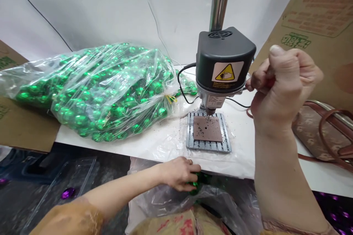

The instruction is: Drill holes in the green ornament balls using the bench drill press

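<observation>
My left hand (180, 174) is closed around a shiny green ball (195, 181), just below the table's front edge and above an open clear plastic bag (212, 198) at my lap. Fingers curled, my right hand (284, 80) grips the feed handle at the right side of a small bench drill press (224, 58); most of the handle is hidden by the fingers. Under the drill's bit, a brown square plate (212, 136) with a dark hole lies on the slotted grey base (190, 143). Dark shavings are scattered over both.
A large tied clear bag of green balls (110, 91) fills the table's left side. On the right are a patterned handbag (311, 128) and a cardboard box (317, 14). A purple ball (67, 192) lies low on the left. The drill's black cord (179, 80) loops beside it.
</observation>
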{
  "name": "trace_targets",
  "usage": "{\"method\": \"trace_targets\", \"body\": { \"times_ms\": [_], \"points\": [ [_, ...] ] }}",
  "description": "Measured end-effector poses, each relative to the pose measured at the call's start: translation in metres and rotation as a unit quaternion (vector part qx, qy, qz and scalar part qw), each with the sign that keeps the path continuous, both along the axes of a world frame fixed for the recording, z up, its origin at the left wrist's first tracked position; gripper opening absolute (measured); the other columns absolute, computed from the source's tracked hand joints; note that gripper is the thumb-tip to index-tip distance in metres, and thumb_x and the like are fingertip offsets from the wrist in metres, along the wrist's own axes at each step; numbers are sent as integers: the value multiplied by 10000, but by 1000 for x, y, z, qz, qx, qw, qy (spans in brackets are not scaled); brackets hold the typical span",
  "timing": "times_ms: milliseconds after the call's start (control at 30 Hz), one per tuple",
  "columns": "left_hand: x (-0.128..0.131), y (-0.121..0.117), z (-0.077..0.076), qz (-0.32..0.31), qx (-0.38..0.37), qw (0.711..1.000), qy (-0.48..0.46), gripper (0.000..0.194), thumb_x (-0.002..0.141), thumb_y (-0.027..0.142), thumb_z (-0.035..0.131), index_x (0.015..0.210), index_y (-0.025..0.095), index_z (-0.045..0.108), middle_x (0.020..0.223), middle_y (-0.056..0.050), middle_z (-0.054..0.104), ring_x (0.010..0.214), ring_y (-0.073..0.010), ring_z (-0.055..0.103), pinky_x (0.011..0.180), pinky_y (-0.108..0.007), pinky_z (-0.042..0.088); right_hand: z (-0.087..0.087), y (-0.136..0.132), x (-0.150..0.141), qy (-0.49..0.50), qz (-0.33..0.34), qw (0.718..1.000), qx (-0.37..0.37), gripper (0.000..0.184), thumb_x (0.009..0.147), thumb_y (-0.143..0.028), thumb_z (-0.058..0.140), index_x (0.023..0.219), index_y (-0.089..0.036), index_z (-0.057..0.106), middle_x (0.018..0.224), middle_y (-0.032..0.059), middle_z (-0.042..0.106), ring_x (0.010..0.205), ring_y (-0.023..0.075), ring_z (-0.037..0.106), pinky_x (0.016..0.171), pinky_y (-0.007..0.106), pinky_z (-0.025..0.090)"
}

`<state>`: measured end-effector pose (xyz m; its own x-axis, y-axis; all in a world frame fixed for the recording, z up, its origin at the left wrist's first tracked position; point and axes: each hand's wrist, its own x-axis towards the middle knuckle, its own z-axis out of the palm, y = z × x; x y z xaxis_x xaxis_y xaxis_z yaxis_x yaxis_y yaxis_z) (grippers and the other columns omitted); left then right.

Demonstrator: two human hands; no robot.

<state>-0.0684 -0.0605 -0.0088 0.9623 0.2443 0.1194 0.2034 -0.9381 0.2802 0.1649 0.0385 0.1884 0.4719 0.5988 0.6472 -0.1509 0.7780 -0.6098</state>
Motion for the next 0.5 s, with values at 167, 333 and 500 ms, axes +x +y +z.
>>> {"method": "trace_targets", "body": {
  "times_ms": [167,333,500],
  "points": [
    [4,34,8,55,-17,995,-83,100,884,284,621,801,231,602,727,-29,616,674,-174,584,630,-304,484,-1,0,1,0,-15,1000,-8,400,824,-219,640,529,-219,370,423,-86,374,358,41,334,351,264,245],
    [-3,148,19,371,8,921,-121,139,879,70,558,973,145,627,956,-112,654,976,-258,613,901,-398,528,-1,2,1,6,-27,1000,-1,407,795,-247,666,521,-234,366,417,-82,343,356,61,345,348,305,235],
    [-3,240,8,458,-6,872,-172,193,957,238,629,1044,66,648,1097,-139,663,1115,-268,618,1044,-477,501,-2,3,-1,15,-37,999,5,401,809,-227,651,529,-235,364,426,-74,327,353,60,329,343,301,227]
  ]
}}
